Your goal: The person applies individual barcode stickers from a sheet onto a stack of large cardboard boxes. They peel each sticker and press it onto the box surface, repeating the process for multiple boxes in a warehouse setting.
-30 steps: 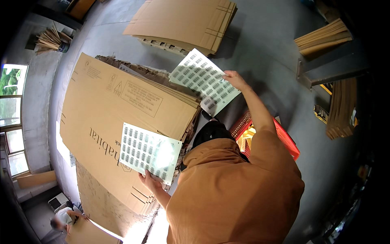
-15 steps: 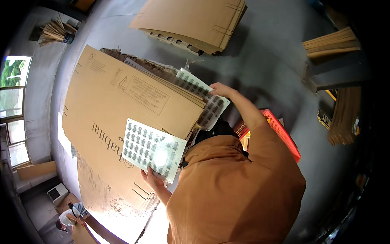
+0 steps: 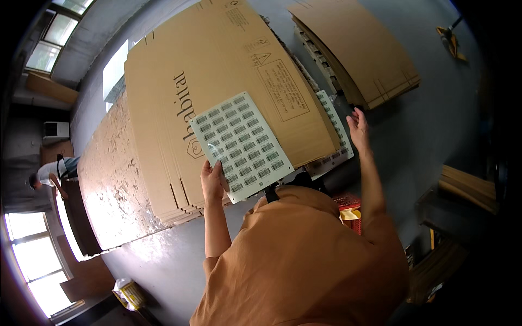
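A white sheet of barcode labels (image 3: 242, 146) lies tilted over the printed stack of flat cardboard (image 3: 168, 114). My left hand (image 3: 213, 176) grips its near-left edge, thumb on top. My right hand (image 3: 358, 129) is off to the right, fingers loosely stretched, with nothing visible in it. Just left of that hand, a second label sheet (image 3: 333, 158) sticks out beside the cardboard stack, which partly covers it.
Another flat cardboard stack (image 3: 359, 49) stands at the far right. A bare brown board surface (image 3: 114, 168) adjoins my stack on the left. A red basket (image 3: 348, 204) is by my right side. At the far left a person (image 3: 54, 174) bends over a board.
My right hand has let go of the second label sheet and moved away to the right. My left hand still holds its sheet. The whole view has turned.
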A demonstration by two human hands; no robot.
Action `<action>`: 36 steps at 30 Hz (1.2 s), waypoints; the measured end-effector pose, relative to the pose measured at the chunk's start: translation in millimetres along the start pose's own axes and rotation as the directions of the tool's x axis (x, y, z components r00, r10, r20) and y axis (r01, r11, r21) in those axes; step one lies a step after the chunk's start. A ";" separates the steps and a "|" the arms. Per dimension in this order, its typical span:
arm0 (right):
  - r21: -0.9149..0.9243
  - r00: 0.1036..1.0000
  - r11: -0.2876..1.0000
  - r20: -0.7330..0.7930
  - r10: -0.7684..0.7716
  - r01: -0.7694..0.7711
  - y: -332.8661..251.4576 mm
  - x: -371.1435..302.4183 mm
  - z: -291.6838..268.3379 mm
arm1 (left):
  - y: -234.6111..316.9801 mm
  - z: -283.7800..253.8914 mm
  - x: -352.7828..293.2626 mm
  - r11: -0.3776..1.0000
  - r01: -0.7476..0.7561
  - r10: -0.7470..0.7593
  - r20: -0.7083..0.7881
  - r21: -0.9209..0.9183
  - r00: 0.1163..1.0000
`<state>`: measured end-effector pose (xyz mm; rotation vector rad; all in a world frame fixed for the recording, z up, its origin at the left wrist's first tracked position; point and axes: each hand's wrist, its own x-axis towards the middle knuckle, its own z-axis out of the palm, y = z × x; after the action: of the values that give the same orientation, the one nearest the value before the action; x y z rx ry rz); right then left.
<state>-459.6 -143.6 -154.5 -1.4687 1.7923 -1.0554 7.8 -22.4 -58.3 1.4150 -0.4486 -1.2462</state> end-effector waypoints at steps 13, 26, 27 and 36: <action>-0.113 0.144 0.125 0.182 -0.973 0.986 -358.7 -53.1 84.9 | 166.0 54.6 -51.8 0.104 -0.611 0.658 0.406 0.785 0.634; -0.014 0.248 0.308 0.628 -0.737 0.951 -193.6 -90.6 115.8 | -7.9 0.9 -31.6 -0.081 -0.708 0.335 0.688 0.702 0.644; 0.051 0.263 0.370 0.616 -0.743 0.927 -193.3 -90.9 112.8 | -8.4 -1.8 -36.2 -0.030 -0.727 0.352 0.688 0.686 0.635; -0.091 0.494 0.656 0.736 -0.463 0.750 -191.6 -84.7 121.4 | -12.2 5.3 -29.4 -0.032 -0.591 0.363 0.560 0.806 0.745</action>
<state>-242.3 -101.4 -56.3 -2.4942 0.9492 -0.2966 -12.0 3.0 -55.7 1.8613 -2.0506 -0.2951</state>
